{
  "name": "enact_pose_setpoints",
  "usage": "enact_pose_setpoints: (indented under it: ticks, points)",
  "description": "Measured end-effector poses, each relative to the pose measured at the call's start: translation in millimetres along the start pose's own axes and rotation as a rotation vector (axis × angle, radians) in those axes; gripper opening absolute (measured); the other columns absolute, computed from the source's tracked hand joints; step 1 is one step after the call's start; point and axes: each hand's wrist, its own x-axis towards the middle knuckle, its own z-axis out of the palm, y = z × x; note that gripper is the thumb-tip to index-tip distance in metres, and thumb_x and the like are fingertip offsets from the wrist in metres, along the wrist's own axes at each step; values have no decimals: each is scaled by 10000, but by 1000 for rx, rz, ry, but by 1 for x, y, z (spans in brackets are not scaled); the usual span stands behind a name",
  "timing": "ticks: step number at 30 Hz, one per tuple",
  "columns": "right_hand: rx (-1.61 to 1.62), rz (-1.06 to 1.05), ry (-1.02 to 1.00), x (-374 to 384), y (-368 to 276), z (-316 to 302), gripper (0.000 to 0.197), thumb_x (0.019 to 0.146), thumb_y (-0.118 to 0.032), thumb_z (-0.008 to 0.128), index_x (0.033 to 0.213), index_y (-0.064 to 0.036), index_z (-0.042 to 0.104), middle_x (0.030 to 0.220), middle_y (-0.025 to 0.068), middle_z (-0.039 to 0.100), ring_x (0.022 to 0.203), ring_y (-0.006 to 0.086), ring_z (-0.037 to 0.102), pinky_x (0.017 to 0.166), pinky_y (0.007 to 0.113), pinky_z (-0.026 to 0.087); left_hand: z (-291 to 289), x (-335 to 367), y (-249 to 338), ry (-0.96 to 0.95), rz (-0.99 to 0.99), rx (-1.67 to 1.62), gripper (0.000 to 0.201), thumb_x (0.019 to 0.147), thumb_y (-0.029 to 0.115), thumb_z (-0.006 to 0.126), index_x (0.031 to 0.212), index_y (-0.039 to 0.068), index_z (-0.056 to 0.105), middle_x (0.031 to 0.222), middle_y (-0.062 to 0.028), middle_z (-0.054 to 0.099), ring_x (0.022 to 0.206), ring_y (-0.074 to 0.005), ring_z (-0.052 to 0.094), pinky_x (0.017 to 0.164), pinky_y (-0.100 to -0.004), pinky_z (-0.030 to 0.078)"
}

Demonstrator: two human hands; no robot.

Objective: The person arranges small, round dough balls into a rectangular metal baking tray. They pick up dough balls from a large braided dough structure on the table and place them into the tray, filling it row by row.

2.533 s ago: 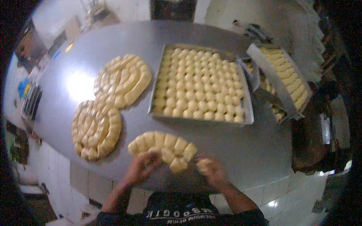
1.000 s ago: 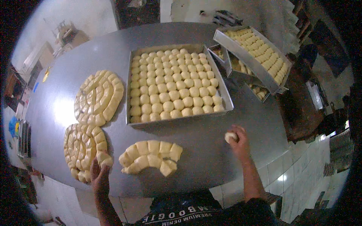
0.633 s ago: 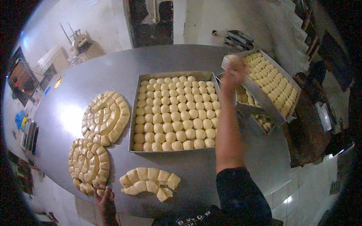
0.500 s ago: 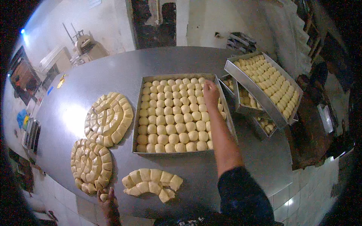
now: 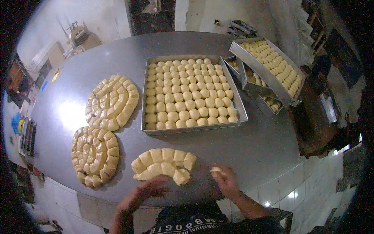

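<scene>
My right hand [image 5: 226,180], low on the right, pinches a small pale dough piece [image 5: 215,171] above the metal table. Slightly blurred, my left hand [image 5: 152,188] has its fingers stretched out beside the near edge of a curved strip of cut dough [image 5: 163,158]; I see nothing in it. Two round coils of cut dough lie to the left, the upper coil [image 5: 113,103] touching the lower coil [image 5: 95,156]. Beyond my hands, a square metal tray [image 5: 194,130] holds rows of smooth dough balls [image 5: 189,104].
At the right edge of the table [image 5: 253,156], a tilted tray [image 5: 255,64] of dough balls rests on stacked trays [image 5: 253,87] with more dough. A yellow scrap [image 5: 56,74] lies at the far left. Dark pans [image 5: 241,30] sit by the back wall.
My right hand has left the tray's far right corner and come back near my body. The left hand has moved right, from the lower coil to the curved dough strip. The view has shifted.
</scene>
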Motion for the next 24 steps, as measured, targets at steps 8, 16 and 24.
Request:
enact_pose_setpoints:
  ticks: [8, 16, 24]
  points:
    - [-895, -105, 548, 61, 46, -1, 374, 785, -301, 593, 1045, -46, 505, 1102, 169, 465, 1046, 358, 404, 935, 489, 284, -46, -43, -38, 308, 346, 64, 397, 905, 305, 453, 1158, 0, 466, 1150, -138, 529, 1049, -245, 514, 923, -369, 376]
    - [-997, 1, 541, 30, 69, -40, 357, 725, -304, 660, 962, -53, 569, 984, 185, 547, 961, 364, 501, 842, 504, 369, -70, -81, -48, 691, 409, 255, 310, 876, 235, 514, 1082, 3, 518, 1052, -110, 572, 974, -207, 544, 870, -348, 410]
    - [-788, -164, 454, 15, 75, -23, 268, 686, -217, 689, 868, -50, 586, 964, 157, 557, 964, 341, 500, 863, 471, 383, -69, -71, -60, 683, 462, 302, 221, 880, 172, 512, 1046, 29, 537, 1055, -81, 566, 950, -176, 530, 833, -305, 401]
